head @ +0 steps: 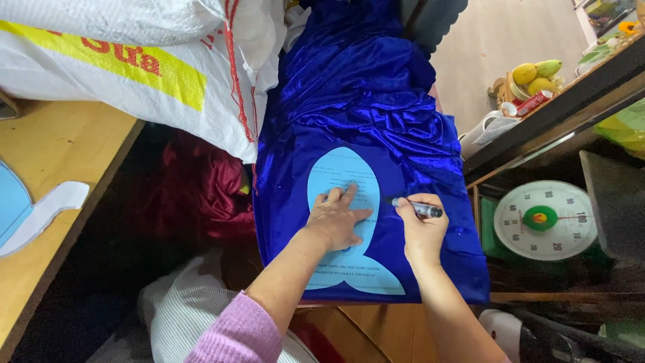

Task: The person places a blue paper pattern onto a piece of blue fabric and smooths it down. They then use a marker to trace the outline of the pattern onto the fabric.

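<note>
Your left hand (337,218) lies flat and spread on the light blue paper template (349,222), gripping nothing, only pressing it down on the shiny blue fabric (363,101). Your right hand (422,228) is closed around a dark marker (418,209), whose tip meets the cloth just beside the template's right edge, about halfway along the fish-like shape.

Keep that left palm heavy and the fingers fanned toward the edge you are tracing. Satin of this sort looks slippery, so the paper probably wants to creep if the pressure lets up. Hold the marker fairly upright and let its tip ride against the paper's edge, not wander off onto the cloth. Light, even strokes should serve better than hard ones, which I judge could drag the fabric into ripples. When the line nears the flared tail at your end, shift the pressing hand there first, then draw.

Beyond the template the fabric bunches into folds; smooth it before tracing near the rounded top, or the outline may come out distorted.

To your left a wooden table (60,154) carries other pale cut-out shapes (40,208), and a large white woven sack (134,60) lies above the red cloth (201,188). To your right stands a round dial scale (545,220), with fruit (537,72) on the shelf farther off.
</note>
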